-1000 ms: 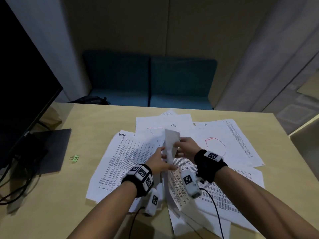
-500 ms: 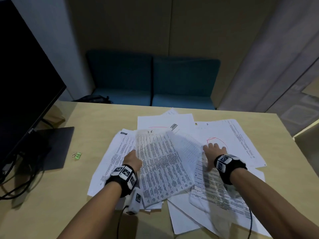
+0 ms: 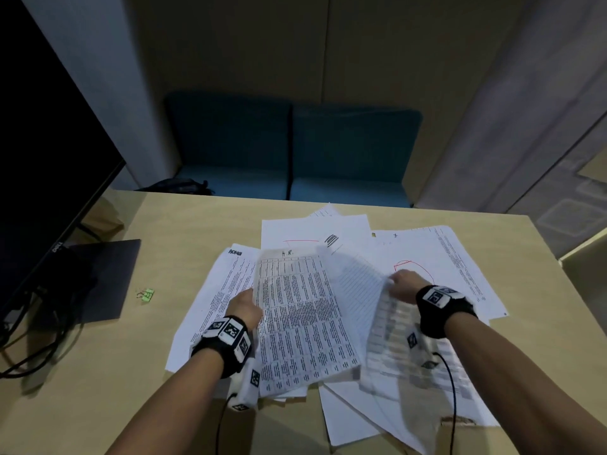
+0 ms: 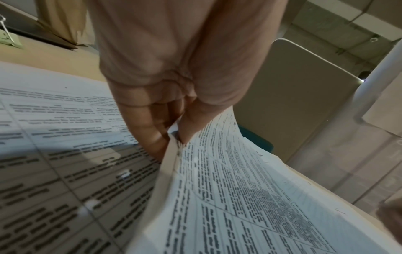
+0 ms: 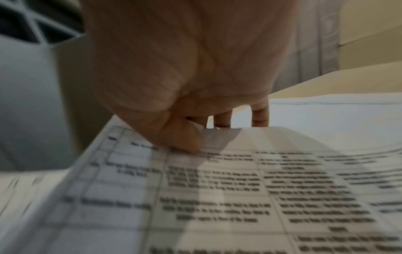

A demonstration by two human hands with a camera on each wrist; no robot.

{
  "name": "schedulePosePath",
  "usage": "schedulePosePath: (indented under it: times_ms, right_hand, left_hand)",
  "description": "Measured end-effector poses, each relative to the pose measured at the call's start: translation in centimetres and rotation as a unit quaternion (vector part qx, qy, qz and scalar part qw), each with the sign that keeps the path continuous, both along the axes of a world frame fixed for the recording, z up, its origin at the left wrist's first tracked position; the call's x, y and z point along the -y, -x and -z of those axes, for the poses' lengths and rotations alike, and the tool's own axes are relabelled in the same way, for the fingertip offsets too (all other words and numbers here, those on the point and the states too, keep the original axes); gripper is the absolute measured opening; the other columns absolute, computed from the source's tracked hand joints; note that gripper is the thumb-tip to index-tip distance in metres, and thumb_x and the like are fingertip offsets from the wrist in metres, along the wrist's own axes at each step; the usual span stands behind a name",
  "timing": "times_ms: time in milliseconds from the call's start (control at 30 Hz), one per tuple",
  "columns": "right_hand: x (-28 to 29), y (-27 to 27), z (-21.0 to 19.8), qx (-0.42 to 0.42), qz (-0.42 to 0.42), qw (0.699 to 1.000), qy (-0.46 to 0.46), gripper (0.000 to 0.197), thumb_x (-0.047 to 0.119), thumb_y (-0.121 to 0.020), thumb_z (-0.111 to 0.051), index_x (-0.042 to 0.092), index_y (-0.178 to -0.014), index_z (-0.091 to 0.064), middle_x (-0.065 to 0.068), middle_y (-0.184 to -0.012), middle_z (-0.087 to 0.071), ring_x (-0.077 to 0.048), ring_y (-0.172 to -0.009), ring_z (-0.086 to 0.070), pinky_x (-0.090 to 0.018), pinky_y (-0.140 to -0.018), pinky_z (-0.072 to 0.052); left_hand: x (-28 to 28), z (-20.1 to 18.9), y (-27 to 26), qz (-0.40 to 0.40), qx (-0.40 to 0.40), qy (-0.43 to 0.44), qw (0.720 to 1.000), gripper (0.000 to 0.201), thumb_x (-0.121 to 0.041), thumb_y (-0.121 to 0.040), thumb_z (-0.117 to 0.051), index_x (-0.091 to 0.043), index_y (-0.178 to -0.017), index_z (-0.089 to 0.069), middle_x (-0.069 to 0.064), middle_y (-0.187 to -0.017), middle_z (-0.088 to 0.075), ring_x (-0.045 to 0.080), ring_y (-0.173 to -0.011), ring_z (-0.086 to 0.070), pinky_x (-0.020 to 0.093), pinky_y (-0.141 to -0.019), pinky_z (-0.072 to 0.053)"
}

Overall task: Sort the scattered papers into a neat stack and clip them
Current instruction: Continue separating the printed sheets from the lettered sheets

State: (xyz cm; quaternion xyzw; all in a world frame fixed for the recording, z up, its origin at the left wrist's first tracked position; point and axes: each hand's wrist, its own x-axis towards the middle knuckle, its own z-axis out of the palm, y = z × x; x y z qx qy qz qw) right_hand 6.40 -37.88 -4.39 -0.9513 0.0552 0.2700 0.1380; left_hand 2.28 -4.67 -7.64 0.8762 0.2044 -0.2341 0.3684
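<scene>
While the left hand [image 3: 244, 308] pinches the started stack [image 3: 302, 323] at its edge to steady it, the right hand [image 3: 402, 285] pinches another printed sheet [image 3: 391, 349] between thumb and fingers, apparently to add it.

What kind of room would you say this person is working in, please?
Probably an office or small meeting room: a wooden desk strewn with printed papers, a dark Dell monitor with trailing cables at the left, and a teal upholstered bench against the panelled wall behind.
</scene>
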Motion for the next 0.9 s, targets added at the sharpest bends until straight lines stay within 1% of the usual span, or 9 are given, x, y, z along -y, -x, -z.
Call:
schedulePosePath:
  times_ms: [100,233,367,500,567,633,733,800,900]
  right_hand:
    - [0.4,-1.0,-2.2,0.051,0.109,0.987,-0.111,0.037,-0.002,-0.080,-0.043,0.016,-0.051,-0.031,-0.002,-0.054,-0.036,-0.017,-0.054,-0.035,-0.023,-0.053,-0.025]
    - [-0.3,-2.6,-3.5,0.134,0.218,0.928,-0.272,0.016,-0.005,-0.071,-0.042,0.007,-0.063,-0.047,-0.010,-0.062,-0.043,-0.020,-0.063,-0.043,-0.028,-0.064,-0.034]
    - [-2.4,-3.9,-3.3,0.190,0.281,0.885,-0.317,0.015,-0.004,-0.070,-0.046,0.010,-0.065,-0.048,-0.008,-0.061,-0.047,-0.020,-0.059,-0.044,-0.025,-0.057,-0.036]
    - [-5.4,-3.8,-1.5,0.170,0.258,0.917,-0.252,0.017,-0.003,-0.075,-0.048,0.007,-0.082,-0.061,-0.017,-0.083,-0.064,-0.030,-0.078,-0.061,-0.038,-0.074,-0.052]
    - [-6.9,-3.2,-0.5,0.152,0.242,0.931,-0.225,0.020,-0.002,-0.080,-0.047,0.004,-0.091,-0.063,-0.024,-0.101,-0.067,-0.036,-0.096,-0.064,-0.041,-0.084,-0.051]
    - [-8.6,-2.4,-0.1,0.135,0.198,0.952,-0.189,0.011,0.004,-0.087,-0.048,0.005,-0.092,-0.058,-0.025,-0.112,-0.063,-0.036,-0.107,-0.060,-0.038,-0.085,-0.046]
    - [-10.8,-1.6,0.7,0.106,0.113,0.976,-0.154,0.020,0.012,-0.096,-0.041,0.010,-0.077,-0.048,-0.022,-0.105,-0.054,-0.028,-0.098,-0.054,-0.035,-0.087,-0.042]
    - [-11.9,-1.1,1.3,0.086,0.085,0.983,-0.135,0.017,0.014,-0.096,-0.039,0.004,-0.097,-0.053,-0.019,-0.115,-0.054,-0.030,-0.104,-0.054,-0.036,-0.091,-0.042]
    - [-11.6,-0.8,1.7,0.071,0.102,0.990,-0.073,0.044,0.012,-0.088,-0.051,0.000,-0.130,-0.040,-0.019,-0.132,-0.043,-0.034,-0.121,-0.047,-0.040,-0.099,-0.043]
  left_hand:
    - [-0.2,0.0,0.2,0.016,0.008,-0.007,1.000,0.045,0.005,-0.089,-0.041,-0.006,-0.130,-0.054,0.014,-0.120,-0.063,0.024,-0.091,-0.058,0.028,-0.071,-0.048]
    - [-0.5,-0.2,0.7,0.031,0.009,-0.014,0.999,0.037,0.004,-0.091,-0.042,-0.004,-0.123,-0.058,0.015,-0.115,-0.064,0.023,-0.088,-0.056,0.028,-0.075,-0.048]
    - [-0.5,-0.4,1.2,0.034,0.001,0.000,0.999,0.034,0.004,-0.090,-0.040,-0.003,-0.118,-0.059,0.012,-0.105,-0.063,0.025,-0.088,-0.056,0.030,-0.073,-0.046]
    - [-0.7,-0.5,1.3,0.001,-0.020,0.058,0.998,0.043,0.000,-0.088,-0.036,-0.004,-0.128,-0.051,0.016,-0.120,-0.060,0.030,-0.101,-0.059,0.030,-0.075,-0.045]
    - [-0.4,-0.9,1.6,-0.047,-0.029,0.120,0.991,0.035,-0.016,-0.091,-0.040,-0.004,-0.123,-0.046,0.017,-0.113,-0.057,0.026,-0.093,-0.055,0.030,-0.078,-0.039]
    - [0.0,-0.9,1.6,-0.110,-0.045,0.201,0.972,0.056,-0.042,-0.085,-0.050,-0.011,-0.131,-0.040,0.012,-0.098,-0.056,0.021,-0.086,-0.054,0.034,-0.091,-0.037]
    - [0.6,-0.7,1.8,-0.107,-0.054,0.204,0.971,0.073,-0.041,-0.092,-0.055,-0.015,-0.151,-0.020,0.011,-0.144,-0.043,0.027,-0.129,-0.046,0.043,-0.113,-0.030]
    - [1.0,-0.6,1.9,-0.074,-0.030,0.148,0.986,0.055,-0.015,-0.093,-0.055,-0.010,-0.144,-0.033,0.011,-0.126,-0.056,0.027,-0.109,-0.057,0.039,-0.094,-0.050]
    - [1.2,-0.2,1.8,-0.066,-0.011,0.117,0.991,0.050,-0.001,-0.085,-0.045,-0.011,-0.134,-0.039,0.008,-0.091,-0.057,0.025,-0.077,-0.057,0.036,-0.063,-0.053]
